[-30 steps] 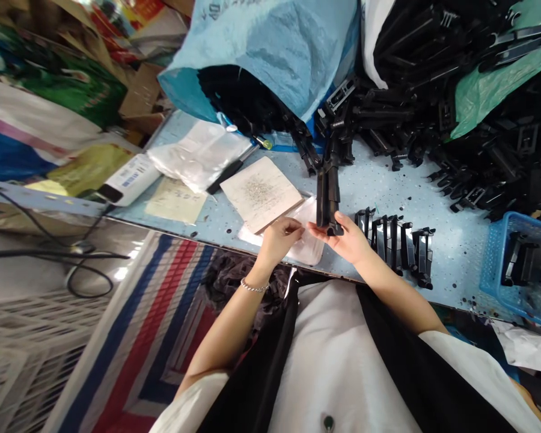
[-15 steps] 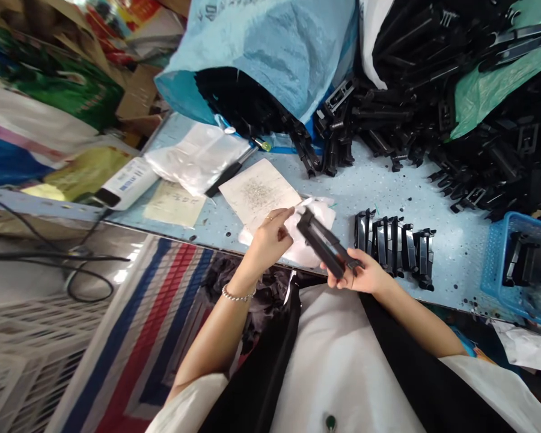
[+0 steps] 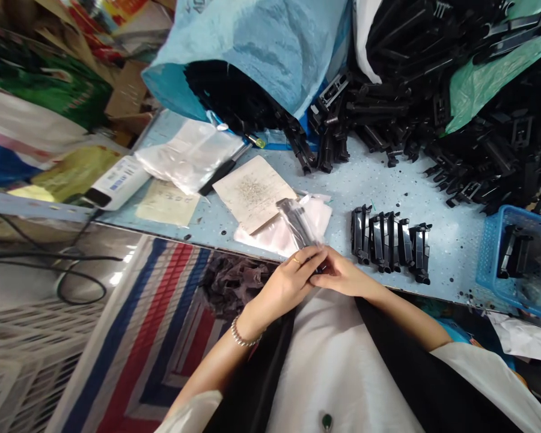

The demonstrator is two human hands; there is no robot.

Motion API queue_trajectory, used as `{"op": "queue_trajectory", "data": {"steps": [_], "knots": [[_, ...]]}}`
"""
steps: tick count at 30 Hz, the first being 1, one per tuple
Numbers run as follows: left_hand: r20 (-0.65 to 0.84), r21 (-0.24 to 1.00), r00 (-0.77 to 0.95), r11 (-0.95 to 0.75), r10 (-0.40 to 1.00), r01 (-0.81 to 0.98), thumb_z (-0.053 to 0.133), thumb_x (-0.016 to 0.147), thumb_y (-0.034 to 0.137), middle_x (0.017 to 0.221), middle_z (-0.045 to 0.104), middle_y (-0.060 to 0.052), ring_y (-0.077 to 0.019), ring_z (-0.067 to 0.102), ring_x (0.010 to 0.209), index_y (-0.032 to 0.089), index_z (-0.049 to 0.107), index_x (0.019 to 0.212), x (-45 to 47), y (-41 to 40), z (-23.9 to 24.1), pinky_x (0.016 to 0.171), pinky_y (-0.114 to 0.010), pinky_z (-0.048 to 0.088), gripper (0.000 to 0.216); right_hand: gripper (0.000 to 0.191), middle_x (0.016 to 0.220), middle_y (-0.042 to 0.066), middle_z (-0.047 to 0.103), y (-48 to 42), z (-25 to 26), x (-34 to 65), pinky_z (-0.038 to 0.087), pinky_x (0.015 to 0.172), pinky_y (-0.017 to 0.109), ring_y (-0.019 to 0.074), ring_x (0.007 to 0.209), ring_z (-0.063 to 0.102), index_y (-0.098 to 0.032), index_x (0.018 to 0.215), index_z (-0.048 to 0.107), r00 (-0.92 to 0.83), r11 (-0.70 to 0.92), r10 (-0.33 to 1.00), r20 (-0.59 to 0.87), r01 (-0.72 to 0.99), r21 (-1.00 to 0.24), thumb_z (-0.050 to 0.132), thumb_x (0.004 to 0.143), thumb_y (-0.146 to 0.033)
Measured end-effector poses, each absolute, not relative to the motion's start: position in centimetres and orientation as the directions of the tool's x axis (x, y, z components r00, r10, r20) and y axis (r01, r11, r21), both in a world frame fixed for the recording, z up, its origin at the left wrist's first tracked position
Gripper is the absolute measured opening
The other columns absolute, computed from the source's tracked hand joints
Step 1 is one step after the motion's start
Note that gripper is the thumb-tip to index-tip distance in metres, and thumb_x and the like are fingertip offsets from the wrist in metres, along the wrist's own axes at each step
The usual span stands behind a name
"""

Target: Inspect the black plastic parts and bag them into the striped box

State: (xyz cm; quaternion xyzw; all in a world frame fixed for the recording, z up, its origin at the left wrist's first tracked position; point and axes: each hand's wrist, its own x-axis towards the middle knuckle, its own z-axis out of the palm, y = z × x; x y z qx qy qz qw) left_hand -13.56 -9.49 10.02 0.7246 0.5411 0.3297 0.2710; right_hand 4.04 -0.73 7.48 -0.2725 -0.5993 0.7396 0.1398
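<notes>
Both of my hands meet at the near edge of the light blue table (image 3: 437,252). My left hand (image 3: 288,284) and my right hand (image 3: 340,278) are closed on one long black plastic part inside a clear plastic bag (image 3: 296,224), which sticks up and away from my fingers. Under it lies a small stack of clear bags (image 3: 270,236). A row of several bagged black parts (image 3: 390,240) lies just to the right of my right hand.
A big heap of loose black parts (image 3: 433,114) fills the back of the table. A light blue sack (image 3: 261,48) lies at the back left, a blue basket (image 3: 518,264) at the right. A cardboard sheet (image 3: 252,192), papers and a white box (image 3: 117,180) lie left.
My right hand brought the black part from the table's middle down to the near edge. The part now sits inside a clear bag, and my left hand has joined on it.
</notes>
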Motion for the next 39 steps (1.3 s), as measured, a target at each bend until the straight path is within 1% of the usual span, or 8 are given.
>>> {"op": "queue_trajectory", "data": {"steps": [5, 10, 13, 17, 23, 29, 33, 39], "knots": [[-0.157, 0.747, 0.069, 0.073, 0.985, 0.661, 0.064, 0.092, 0.042, 0.127, 0.073, -0.003, -0.0281, 0.070, 0.117, 0.043, 0.071, 0.127, -20.2, -14.9, 14.4, 0.102, -0.043, 0.059, 0.035, 0.036, 0.129, 0.007, 0.069, 4.0, 9.4, 6.3, 0.052, 0.106, 0.046, 0.0223, 0.119, 0.064, -0.026, 0.131, 0.064, -0.859, 0.303, 0.502, -0.100, 0.283, -0.910, 0.047, 0.101, -0.018], [-0.452, 0.543, -0.147, 0.402, 0.880, 0.737, 0.068, 0.078, 0.055, 0.106, 0.081, -0.005, -0.0326, 0.076, 0.098, 0.033, 0.081, 0.101, -27.6, -18.2, 9.7, 0.088, -0.041, 0.061, 0.034, 0.047, 0.138, 0.016, 0.064, 10.5, 8.1, 7.5, 0.037, 0.117, 0.063, 0.0358, 0.142, 0.046, -0.017, 0.111, 0.073, -0.831, 0.748, 0.552, -0.072, 0.532, -0.396, 0.041, 0.088, 0.007], [-0.398, 0.396, -0.378, 0.528, 0.836, 0.751, 0.065, 0.076, 0.049, 0.093, 0.081, -0.011, -0.0366, 0.075, 0.094, 0.025, 0.079, 0.083, -27.6, -16.8, 5.8, 0.082, -0.043, 0.060, 0.029, 0.045, 0.130, 0.014, 0.069, 12.5, 7.8, 7.7, 0.047, 0.108, 0.057, 0.0346, 0.125, 0.061, -0.016, 0.106, 0.075, -0.849, 0.781, 0.510, -0.137, 0.524, -0.341, 0.044, 0.086, 0.009], [-0.076, 0.653, -0.401, 0.350, 0.913, 0.672, 0.054, 0.093, 0.043, 0.098, 0.078, -0.008, -0.0271, 0.072, 0.093, 0.024, 0.078, 0.095, -21.2, -11.8, 4.6, 0.091, -0.040, 0.057, 0.030, 0.048, 0.128, 0.007, 0.071, 13.6, 9.3, 8.6, 0.055, 0.098, 0.050, 0.0285, 0.107, 0.069, -0.024, 0.114, 0.074, -0.852, 0.778, 0.501, -0.153, 0.521, -0.351, 0.046, 0.088, 0.005], [0.177, 0.741, -0.300, 0.074, 0.938, 0.668, 0.063, 0.089, 0.025, 0.096, 0.069, -0.013, -0.0274, 0.064, 0.093, 0.020, 0.072, 0.085, -14.3, -4.2, 3.3, 0.090, -0.045, 0.053, 0.011, 0.042, 0.134, 0.007, 0.066, 13.3, 11.2, 10.4, 0.052, 0.103, 0.047, 0.0272, 0.119, 0.065, -0.027, 0.127, 0.069, -0.774, 0.633, 0.633, -0.029, 0.538, -0.556, 0.047, 0.095, -0.012], [-0.247, 0.912, -0.397, 0.351, 0.884, 0.212, 0.071, 0.079, 0.041, 0.060, 0.057, 0.001, -0.0142, 0.049, 0.056, 0.019, 0.065, 0.068, -17.9, -2.8, 2.8, 0.055, -0.029, 0.039, 0.025, 0.035, 0.105, 0.007, 0.076, 8.9, 8.3, 8.8, 0.058, 0.091, 0.044, 0.0241, 0.097, 0.072, -0.021, 0.113, 0.073, -0.668, -0.083, 0.693, -0.271, 0.300, -0.950, 0.075, 0.084, -0.040], [-0.327, 0.912, -0.344, 0.390, 0.880, 0.129, 0.070, 0.076, 0.036, 0.067, 0.066, -0.001, -0.0149, 0.057, 0.060, 0.015, 0.070, 0.078, -18.0, -2.6, 3.2, 0.057, -0.028, 0.043, 0.020, 0.038, 0.095, 0.006, 0.078, 5.6, 6.4, 4.2, 0.059, 0.089, 0.042, 0.0249, 0.100, 0.073, -0.021, 0.091, 0.073, -0.773, -0.581, 0.551, -0.313, -0.087, -0.809, 0.084, 0.074, -0.052], [0.108, 0.805, -0.294, 0.090, 0.949, 0.586, 0.051, 0.084, 0.010, 0.100, 0.076, -0.011, -0.0251, 0.069, 0.100, 0.018, 0.066, 0.081, -17.8, -4.9, 4.7, 0.086, -0.041, 0.057, 0.019, 0.032, 0.086, 0.001, 0.077, 5.2, 4.5, -0.7, 0.057, 0.086, 0.031, 0.0217, 0.101, 0.072, -0.022, 0.082, 0.072, -0.687, -0.638, 0.635, -0.352, -0.210, -0.740, 0.088, 0.067, -0.045]]}}
